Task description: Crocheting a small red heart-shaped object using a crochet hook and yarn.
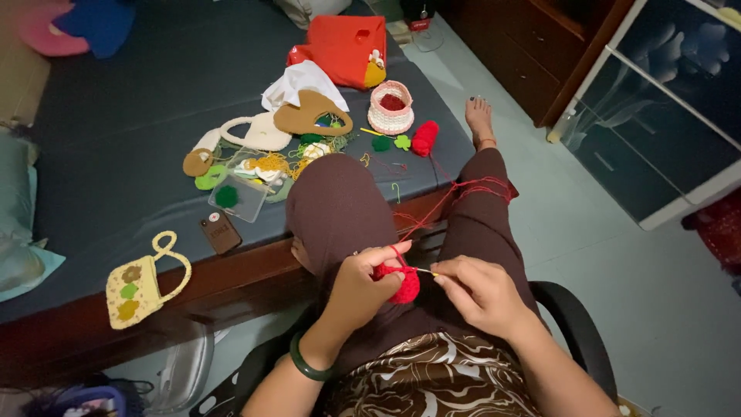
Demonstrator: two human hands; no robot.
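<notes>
Your left hand [363,282] pinches the red crochet piece [401,284] over your lap. Your right hand [478,292] is clenched on the hook [424,271], its tip touching the piece between both grips.

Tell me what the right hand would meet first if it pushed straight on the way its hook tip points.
The right hand points its thin crochet hook leftward, so it would likely first meet the small red crocheted piece pinched in the left hand; depth looks close, though uncertain.
</notes>
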